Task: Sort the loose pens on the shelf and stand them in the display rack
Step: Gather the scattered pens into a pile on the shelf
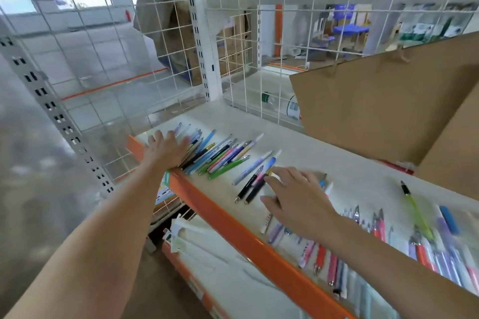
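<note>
On the pale shelf (298,137) with its orange front edge, loose pens (220,156) lie in rough groups, the left hand (166,149) flat against one pile, the right hand (298,197) spread over others, no display rack visible, so racking seemingly remains undone.

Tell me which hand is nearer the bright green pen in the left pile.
Left. The left hand rests flat on that pile, near the green pen; the right hand lies farther right.

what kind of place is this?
Probably a stationery shop's stockroom or warehouse aisle. Loose pens lie spread on an orange-edged metal shelf with a wire-grid back panel, and cardboard boxes sit on the shelving.
</note>
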